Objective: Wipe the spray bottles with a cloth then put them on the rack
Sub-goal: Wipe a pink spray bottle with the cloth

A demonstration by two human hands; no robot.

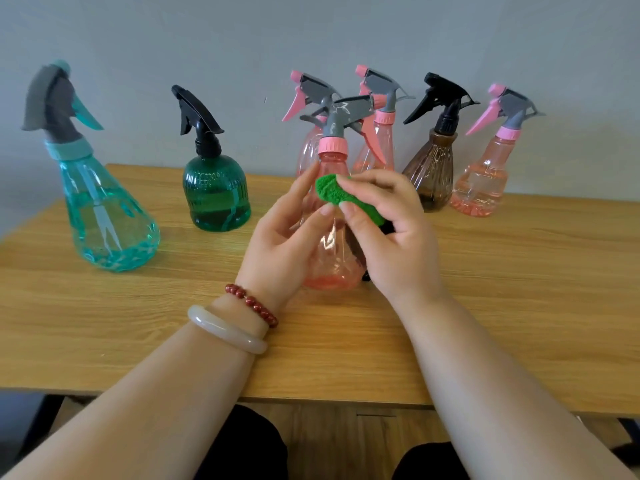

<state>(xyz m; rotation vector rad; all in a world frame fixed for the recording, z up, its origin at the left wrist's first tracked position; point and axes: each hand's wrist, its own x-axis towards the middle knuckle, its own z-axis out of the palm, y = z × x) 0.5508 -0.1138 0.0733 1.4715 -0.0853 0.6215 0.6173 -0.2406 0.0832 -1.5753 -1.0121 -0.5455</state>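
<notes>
Pale wooden tabletop (pixel 138 323) against a grey wall carries, from the left, a teal spray bottle (pixel 104 209) and a dark green spray bottle (pixel 216 199), both upright. Next the left hand (pixel 287 237), its forearm reaching in from the lower left with a bead bracelet (pixel 252 303) and a pale bangle (pixel 225 329) at the wrist, curls its fingers round the upright pink spray bottle (pixel 334 261) at the middle, while the right hand (pixel 394 237) pinches a folded green cloth (pixel 334 192) against that bottle's shoulder. Two rear pink bottles (pixel 382 143) are partly hidden behind it, a brown bottle (pixel 433 174) and a far pink bottle (pixel 483 181) stand to the right, and a dark shape under the right palm is hard to make out.
</notes>
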